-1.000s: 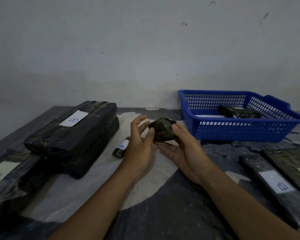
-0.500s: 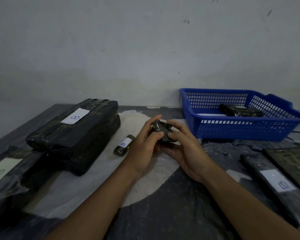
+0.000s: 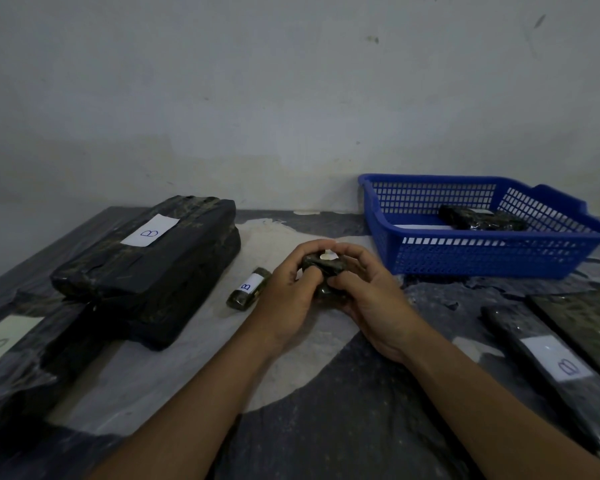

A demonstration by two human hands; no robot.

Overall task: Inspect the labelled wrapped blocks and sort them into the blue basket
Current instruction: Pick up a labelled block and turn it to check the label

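A small dark wrapped block [image 3: 322,264] sits between both hands at the table's middle, a bit of white label showing on its top. My left hand [image 3: 288,289] grips its left side and my right hand [image 3: 367,292] cups it from the right and below. The blue basket [image 3: 492,252] stands behind and to the right, with a dark wrapped block [image 3: 478,218] inside. A small wrapped block labelled B [image 3: 248,288] lies on the table just left of my left hand. A large wrapped block labelled B [image 3: 146,268] lies further left.
A long wrapped block labelled B [image 3: 548,368] and another one beside it [image 3: 589,323] lie at the right edge. A dark wrapped block with a pale label [image 3: 4,348] lies at the far left. A wall stands right behind the table.
The small block was held up and tilted between open fingers; both hands have since closed round it, lowered it slightly and turned it so a bit of white label faces up.
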